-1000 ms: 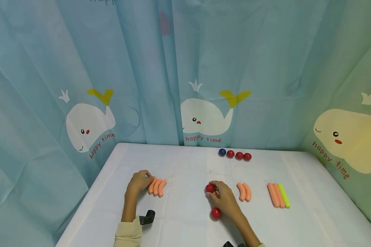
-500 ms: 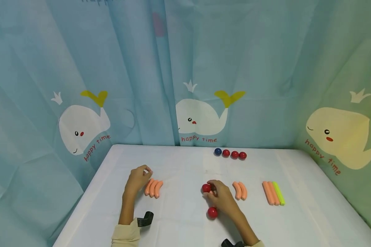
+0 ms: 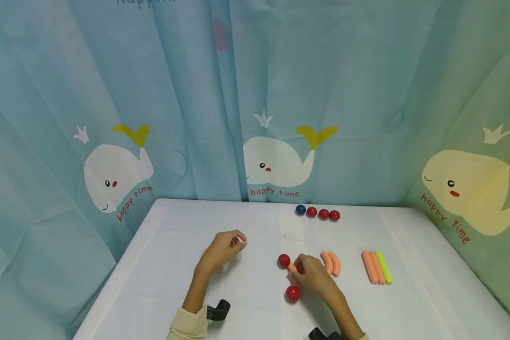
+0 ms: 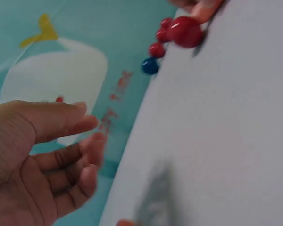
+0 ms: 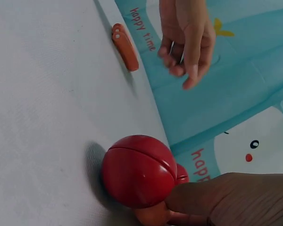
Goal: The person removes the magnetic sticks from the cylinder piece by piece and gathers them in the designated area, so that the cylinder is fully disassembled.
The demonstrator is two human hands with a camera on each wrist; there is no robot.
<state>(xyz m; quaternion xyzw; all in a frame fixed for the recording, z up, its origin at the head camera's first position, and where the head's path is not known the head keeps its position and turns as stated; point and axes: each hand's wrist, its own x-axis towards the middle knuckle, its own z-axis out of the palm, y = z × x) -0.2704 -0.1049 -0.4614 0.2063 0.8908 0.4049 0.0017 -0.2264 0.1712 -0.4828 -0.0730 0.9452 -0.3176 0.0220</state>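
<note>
My left hand (image 3: 223,250) is in the air over the left part of the table, its fingers loosely bent and holding nothing. It mostly hides the group of orange toy sausages (image 5: 126,47) behind it. At the middle of the table, my right hand (image 3: 316,274) pinches a curved orange toy sausage (image 3: 292,268) between thumb and fingers, covering part of it. One red ball (image 3: 284,260) lies at the sausage's far end. A second red ball (image 3: 293,293) lies at its near end, large in the right wrist view beside the thumb.
Two curved orange sausages (image 3: 330,263) lie just right of my right hand. Farther right are two straight orange sticks (image 3: 373,267) and a yellow-green stick (image 3: 384,267). A blue ball (image 3: 300,210) and three red balls (image 3: 324,214) line the back edge, before a whale-print curtain (image 3: 204,94).
My left hand has left the left-hand sausages and moved right toward the middle. My right hand has shifted from beside the far red ball nearer to me, onto the sausage.
</note>
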